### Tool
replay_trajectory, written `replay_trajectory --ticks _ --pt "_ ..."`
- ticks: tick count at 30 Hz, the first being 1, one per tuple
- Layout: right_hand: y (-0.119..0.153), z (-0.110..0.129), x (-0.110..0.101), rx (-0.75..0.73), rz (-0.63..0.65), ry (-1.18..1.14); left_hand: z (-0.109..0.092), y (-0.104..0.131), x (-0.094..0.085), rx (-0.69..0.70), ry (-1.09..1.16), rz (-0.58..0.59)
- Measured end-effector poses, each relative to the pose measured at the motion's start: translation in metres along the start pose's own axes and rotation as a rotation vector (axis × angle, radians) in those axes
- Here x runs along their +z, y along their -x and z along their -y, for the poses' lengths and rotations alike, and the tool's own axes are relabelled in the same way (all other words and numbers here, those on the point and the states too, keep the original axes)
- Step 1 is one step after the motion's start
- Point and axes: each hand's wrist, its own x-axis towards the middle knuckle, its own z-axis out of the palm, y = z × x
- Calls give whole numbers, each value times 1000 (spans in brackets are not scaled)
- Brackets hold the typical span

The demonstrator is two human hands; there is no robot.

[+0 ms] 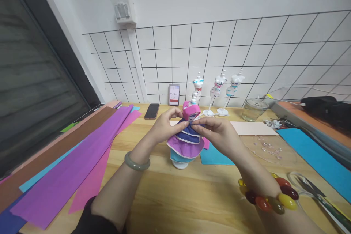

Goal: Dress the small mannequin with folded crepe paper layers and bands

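1. Pale wood tabletop (153, 197) under both hands, gridded wall (163, 56) beyond.
2. Left hand (167, 126) pinches the navy ruffle (189, 136) at the waist.
3. Right hand (218, 129), opposite, pinches it too.
4. Dressed mannequin (191, 111) stands upright between them, pink-topped.

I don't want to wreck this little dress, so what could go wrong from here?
The dressed mannequin stands on a small round base, with the left hand and right hand both at its waist, so a sideways push might tip it.

Pulling there could also crease or shift the dark blue layer.

The right forearm passes close to the loose beads, and its chunky bracelet could perhaps scatter them if the arm swings outward.
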Motion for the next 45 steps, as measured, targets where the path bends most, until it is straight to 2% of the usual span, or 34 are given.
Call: replay_trajectory --ticks 6,18,24,30,39,45 --pt "-3 -1 5 96 -55 -183 1 0 0 11 -1 -2" --pt "-4 0 5 94 -78 -180 3 0 0 40 -29 13" --pt "-5 0 4 146 -82 -182 2 1 1 36 -30 23" --pt "-6 -3 6 159 -96 -200 3 1 4 27 -40 -38" --pt "-4 1 1 164 4 -207 2 1 -2 -4 -11 14" --pt "-2 -3 1 84 -9 -124 -1 2 -4 -83 84 88"
